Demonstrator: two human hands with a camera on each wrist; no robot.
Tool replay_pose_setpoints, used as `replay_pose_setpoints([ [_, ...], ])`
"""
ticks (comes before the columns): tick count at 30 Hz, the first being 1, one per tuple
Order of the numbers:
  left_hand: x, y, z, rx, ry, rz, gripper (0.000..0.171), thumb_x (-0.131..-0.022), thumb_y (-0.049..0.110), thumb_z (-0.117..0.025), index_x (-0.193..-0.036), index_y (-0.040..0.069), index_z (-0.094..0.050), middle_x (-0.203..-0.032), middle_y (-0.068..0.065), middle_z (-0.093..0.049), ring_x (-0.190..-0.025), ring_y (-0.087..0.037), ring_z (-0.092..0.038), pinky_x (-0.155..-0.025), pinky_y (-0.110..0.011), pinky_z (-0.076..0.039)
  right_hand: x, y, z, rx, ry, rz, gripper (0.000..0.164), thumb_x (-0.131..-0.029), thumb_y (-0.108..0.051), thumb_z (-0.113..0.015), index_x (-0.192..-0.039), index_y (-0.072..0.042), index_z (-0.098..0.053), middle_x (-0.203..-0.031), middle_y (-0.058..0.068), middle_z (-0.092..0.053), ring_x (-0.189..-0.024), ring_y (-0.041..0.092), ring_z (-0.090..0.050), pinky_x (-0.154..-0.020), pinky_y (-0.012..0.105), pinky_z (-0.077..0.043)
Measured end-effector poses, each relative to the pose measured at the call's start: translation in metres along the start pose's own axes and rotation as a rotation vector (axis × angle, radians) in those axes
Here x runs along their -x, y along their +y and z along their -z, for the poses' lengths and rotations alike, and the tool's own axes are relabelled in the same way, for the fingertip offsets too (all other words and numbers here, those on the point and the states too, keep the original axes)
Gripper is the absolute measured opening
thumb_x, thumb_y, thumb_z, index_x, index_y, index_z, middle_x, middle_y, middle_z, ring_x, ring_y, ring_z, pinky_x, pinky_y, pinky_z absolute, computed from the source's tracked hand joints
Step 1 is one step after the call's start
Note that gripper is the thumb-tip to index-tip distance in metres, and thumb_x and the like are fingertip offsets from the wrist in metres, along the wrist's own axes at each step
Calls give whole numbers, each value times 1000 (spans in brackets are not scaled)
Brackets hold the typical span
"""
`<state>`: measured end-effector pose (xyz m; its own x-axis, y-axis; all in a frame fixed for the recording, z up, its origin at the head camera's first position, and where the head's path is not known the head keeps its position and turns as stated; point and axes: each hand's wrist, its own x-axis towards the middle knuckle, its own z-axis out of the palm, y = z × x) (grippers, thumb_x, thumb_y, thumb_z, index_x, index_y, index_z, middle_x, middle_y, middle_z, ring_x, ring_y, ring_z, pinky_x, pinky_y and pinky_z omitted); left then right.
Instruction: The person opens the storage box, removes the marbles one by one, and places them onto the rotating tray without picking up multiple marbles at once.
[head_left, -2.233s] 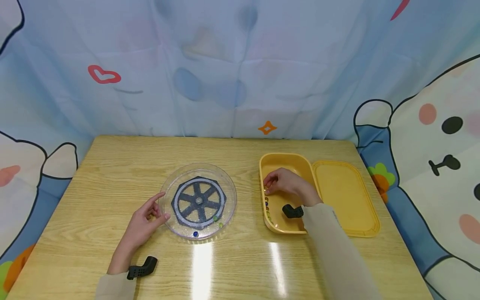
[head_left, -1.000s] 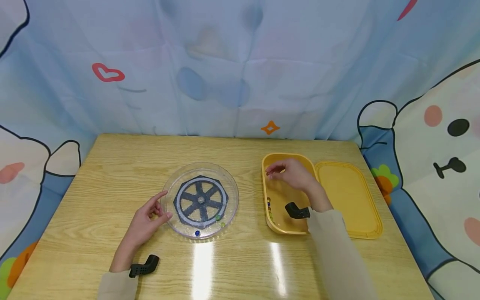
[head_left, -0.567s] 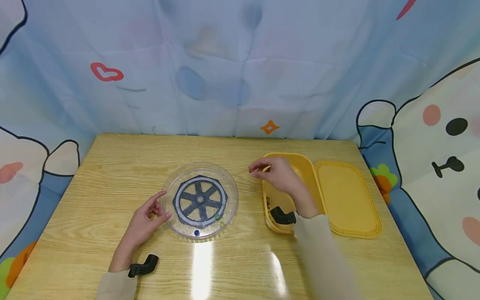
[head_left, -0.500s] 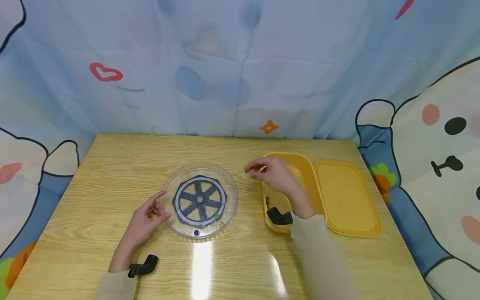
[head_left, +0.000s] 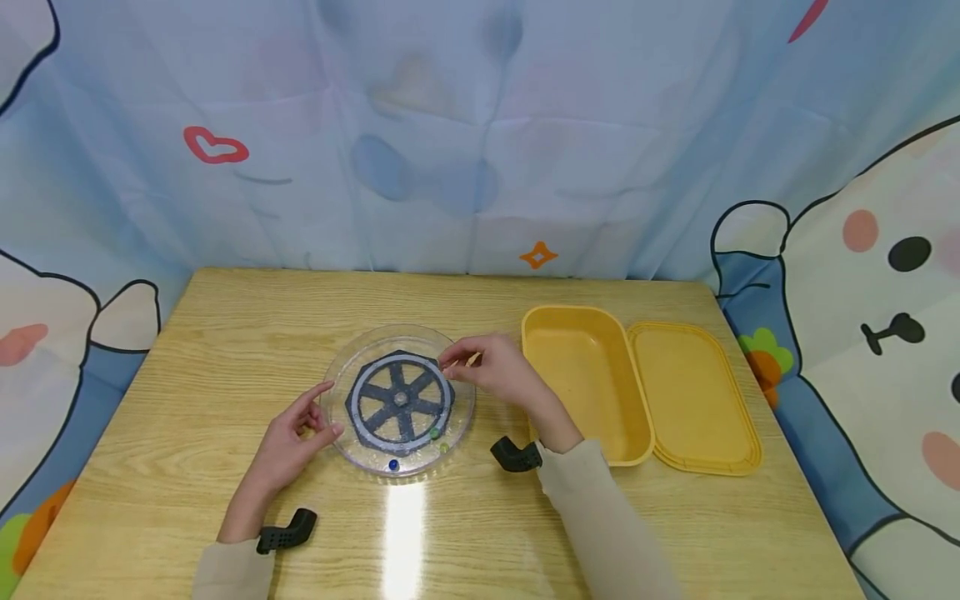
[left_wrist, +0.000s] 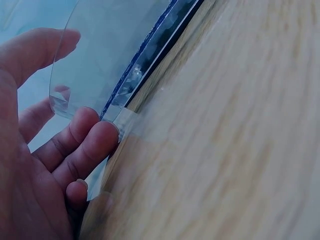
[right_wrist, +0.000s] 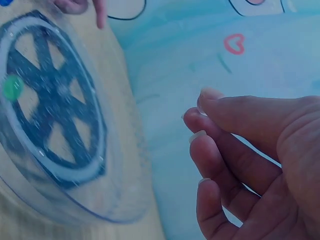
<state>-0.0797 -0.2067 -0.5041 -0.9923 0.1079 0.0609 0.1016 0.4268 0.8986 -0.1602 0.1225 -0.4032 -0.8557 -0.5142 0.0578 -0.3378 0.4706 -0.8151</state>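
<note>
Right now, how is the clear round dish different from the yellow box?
The clear round dish is circular, but the yellow box is a long rectangle with rounded corners. The dish is see-through, while the box is solid yellow. A dark wheel shape shows in the dish; the part of the box's floor in view is plain. Both sit on the wooden table.

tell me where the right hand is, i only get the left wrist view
Observer: In the head view, the right hand is at the clear dish, its fingertips overlapping the dish's right side in the picture.
Operator: ok and any marbles in that dish
Observer: Three show in the head view: a blue marble by the near rim and two greenish marbles to its right.
</note>
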Motion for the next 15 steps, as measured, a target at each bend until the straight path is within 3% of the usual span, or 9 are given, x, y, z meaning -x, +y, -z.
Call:
replay_pose_setpoints([
  [8,-1,0,1,-1,-1,6,62,-90,21,-76,-146,15,-50,-90,-5,-56,-81,-16,-55,-70,-28,-41,-1,0,-20,5,-61,13,16,-92,-11,-73,-106,-4,-76,-91,-4,-71,-77,14,-62,-69,29,-52],
  [15,-1,0,0,8,0,3,62,-90,19,-76,-146,15,-50,-90,-4,-56,-81,-15,-55,-70,-28,-40,-1,1,-24,-2,-77,-21,16,-92,-12,-72,-107,-6,-75,-92,-5,-71,-78,16,-63,-69,30,-51],
])
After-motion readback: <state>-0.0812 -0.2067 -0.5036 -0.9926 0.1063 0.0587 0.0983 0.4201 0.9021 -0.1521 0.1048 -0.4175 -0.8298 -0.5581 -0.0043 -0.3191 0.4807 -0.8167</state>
